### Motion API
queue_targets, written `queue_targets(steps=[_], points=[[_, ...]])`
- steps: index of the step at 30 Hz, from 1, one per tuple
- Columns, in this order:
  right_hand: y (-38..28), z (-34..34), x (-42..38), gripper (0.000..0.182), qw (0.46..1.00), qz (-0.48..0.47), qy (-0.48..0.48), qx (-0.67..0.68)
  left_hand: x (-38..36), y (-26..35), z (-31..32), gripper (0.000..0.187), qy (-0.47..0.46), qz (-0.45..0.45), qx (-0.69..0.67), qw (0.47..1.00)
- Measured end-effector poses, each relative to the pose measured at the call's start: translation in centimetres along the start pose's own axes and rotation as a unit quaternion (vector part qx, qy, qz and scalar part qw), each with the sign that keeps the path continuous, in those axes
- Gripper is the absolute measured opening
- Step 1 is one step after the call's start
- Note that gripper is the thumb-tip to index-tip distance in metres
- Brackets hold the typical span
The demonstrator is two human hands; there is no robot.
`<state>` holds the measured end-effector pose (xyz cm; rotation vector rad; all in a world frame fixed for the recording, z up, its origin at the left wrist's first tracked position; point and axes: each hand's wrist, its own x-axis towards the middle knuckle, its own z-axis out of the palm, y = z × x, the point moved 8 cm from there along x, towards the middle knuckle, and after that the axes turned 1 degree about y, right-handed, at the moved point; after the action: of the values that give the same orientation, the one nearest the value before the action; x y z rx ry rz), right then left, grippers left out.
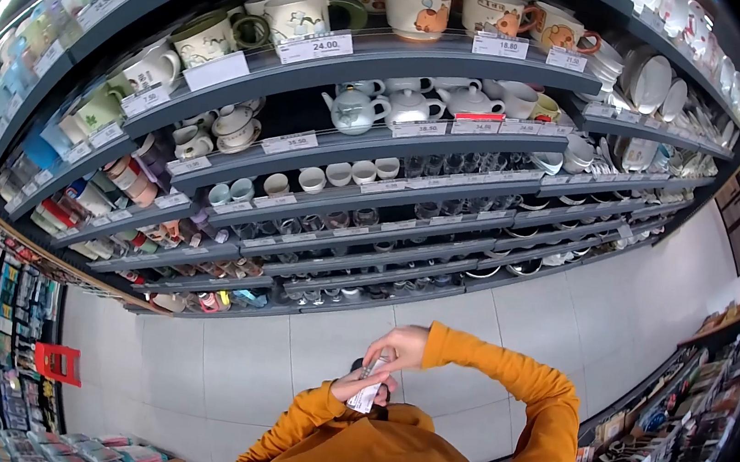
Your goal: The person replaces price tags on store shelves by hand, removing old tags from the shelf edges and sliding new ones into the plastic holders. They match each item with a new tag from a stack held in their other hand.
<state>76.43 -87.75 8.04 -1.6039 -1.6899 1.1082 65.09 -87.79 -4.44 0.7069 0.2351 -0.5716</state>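
Though small, a labelled item (362,399) in left hand (347,384) and right hand (404,347), grip narrow

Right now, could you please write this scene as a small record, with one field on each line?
place: shop aisle with grey tiled floor
left hand: around a small item with a white printed label
right hand: above the left, fingers at the item's upper end
item type: cannot tell, mostly covered
sleeves: mustard-orange
ahead: dark shelves of mugs, teapots, cups and glasses
readable price tag: 24.00
far left: hanging packets; red object beside them
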Motion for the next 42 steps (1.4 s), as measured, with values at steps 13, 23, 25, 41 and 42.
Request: queue_targets(steps=[13,23,25,41,42], points=[[15.5,-27.9,-2.5,0.019,0.796,0.221,0.457,-0.33,1.9,5.3,0.3,0.056,-0.004,-0.014,-0.044,0.999],[16.6,-29.0,0.0,0.016,0.832,0.146,0.377,-0.379,5.0,7.3,-4.6,0.046,0.076,0.089,-0.041,0.992],[15.5,-29.5,-0.8,0.016,0.831,0.115,0.393,-0.377,6.0,8.3,-4.0,0.046,0.091,0.125,-0.019,0.988],[9.2,-8.2,-17.5,0.022,0.995,-0.087,-0.047,-0.018,18.0,-4.5,13.4,0.055,0.022,0.029,-0.069,0.997],[8.8,-7.4,-18.4,0.022,0.994,-0.088,-0.064,0.001,18.1,-5.4,13.4,0.055,0.026,0.031,-0.056,0.998]])
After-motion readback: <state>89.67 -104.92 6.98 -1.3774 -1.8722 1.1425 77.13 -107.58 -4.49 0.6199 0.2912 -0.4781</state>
